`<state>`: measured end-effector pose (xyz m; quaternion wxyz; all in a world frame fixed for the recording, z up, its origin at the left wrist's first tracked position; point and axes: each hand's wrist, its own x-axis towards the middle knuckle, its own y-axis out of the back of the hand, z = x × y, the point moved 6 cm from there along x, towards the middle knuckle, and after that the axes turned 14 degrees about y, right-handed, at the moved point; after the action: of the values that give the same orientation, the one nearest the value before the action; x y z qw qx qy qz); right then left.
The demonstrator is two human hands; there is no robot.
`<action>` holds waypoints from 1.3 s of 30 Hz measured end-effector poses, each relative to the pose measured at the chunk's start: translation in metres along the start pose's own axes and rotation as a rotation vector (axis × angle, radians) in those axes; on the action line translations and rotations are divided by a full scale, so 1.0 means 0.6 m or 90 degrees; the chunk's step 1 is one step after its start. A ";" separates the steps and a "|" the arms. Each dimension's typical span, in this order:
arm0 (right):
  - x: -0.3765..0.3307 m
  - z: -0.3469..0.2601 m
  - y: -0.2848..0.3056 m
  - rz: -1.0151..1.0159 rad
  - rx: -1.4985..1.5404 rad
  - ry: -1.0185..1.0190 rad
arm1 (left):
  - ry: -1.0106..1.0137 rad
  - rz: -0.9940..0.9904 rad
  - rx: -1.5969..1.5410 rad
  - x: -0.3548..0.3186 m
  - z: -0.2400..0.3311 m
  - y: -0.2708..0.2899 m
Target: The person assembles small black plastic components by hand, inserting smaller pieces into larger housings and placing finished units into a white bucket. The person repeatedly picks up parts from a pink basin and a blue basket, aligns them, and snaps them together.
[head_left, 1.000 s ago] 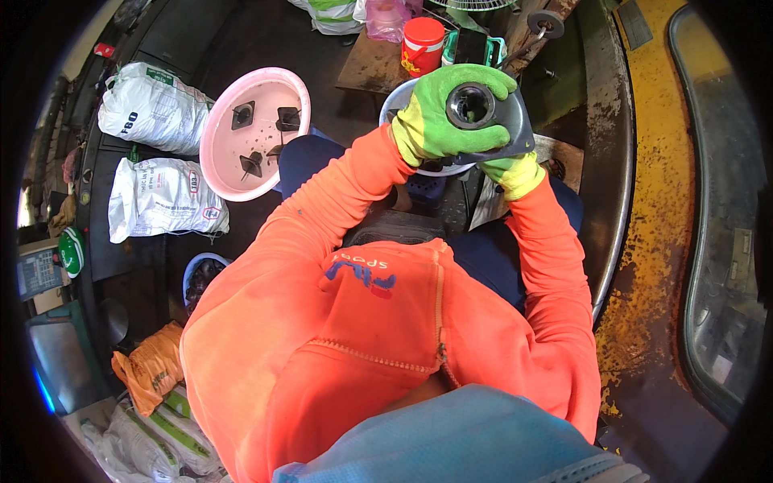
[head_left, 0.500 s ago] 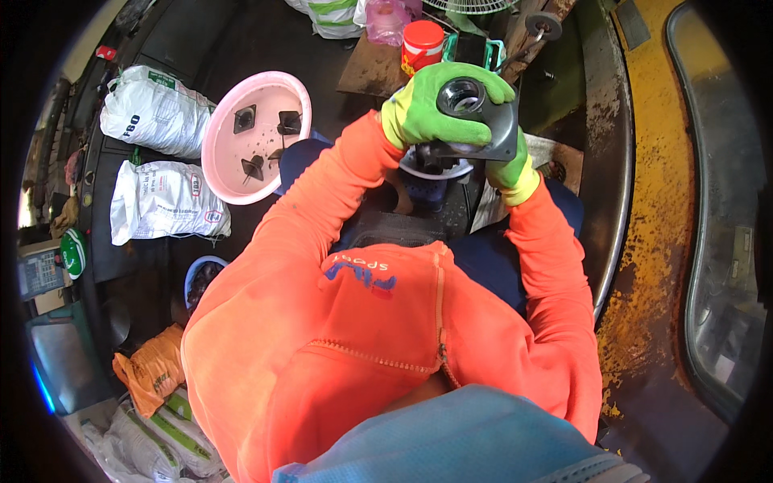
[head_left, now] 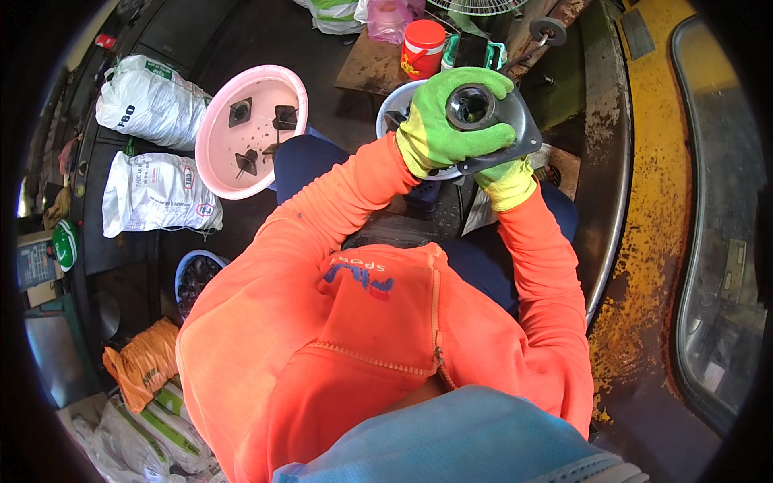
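Both my hands wear green and yellow gloves and hold up a black flanged fitting [head_left: 525, 129], a squarish plate with small corner holes and a round, hollow collar. My left hand [head_left: 435, 129] curls round the collar from the left, its thumb and fingers on either side. Under the plate, my right hand [head_left: 509, 183] supports the lower edge; most of its fingers are hidden. Just beneath stands a pale blue-rimmed basin [head_left: 384, 109], largely covered by my hands, with a dark piece partly visible in it.
At the left, a pink basin [head_left: 204, 133] holds several black square pieces. White sacks [head_left: 153, 101] lie beyond it. A red-lidded container [head_left: 423, 50] stands on a wooden board [head_left: 366, 68]. A rusty yellow metal frame [head_left: 644, 266] rises close on my right.
The flanged fitting has tilted and turned in my hands, its plate corner now pointing right. More of the pale basin below shows. Both hands keep their hold.
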<state>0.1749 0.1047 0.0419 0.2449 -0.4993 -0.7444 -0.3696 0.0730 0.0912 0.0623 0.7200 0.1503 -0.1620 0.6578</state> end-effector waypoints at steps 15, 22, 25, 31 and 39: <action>-0.014 -0.013 -0.003 0.110 0.285 -0.080 | 0.031 -0.101 -0.022 0.009 0.003 -0.002; -0.019 -0.037 -0.003 -0.007 0.236 -0.108 | 0.077 -0.217 -0.030 0.015 -0.002 -0.004; -0.032 -0.028 -0.006 -0.098 0.214 -0.101 | 0.119 -0.299 -0.044 0.018 -0.004 -0.004; -0.124 0.034 -0.044 -0.123 0.600 -0.311 | 0.059 -0.568 -0.094 0.004 0.007 -0.020; -0.037 0.024 0.007 -0.136 0.027 0.090 | -0.069 -0.537 0.182 0.057 0.036 -0.013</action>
<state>0.1872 0.1044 0.0183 0.2665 -0.3847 -0.7818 -0.4121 0.0825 0.1118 0.0967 0.8877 0.3354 -0.0316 0.3137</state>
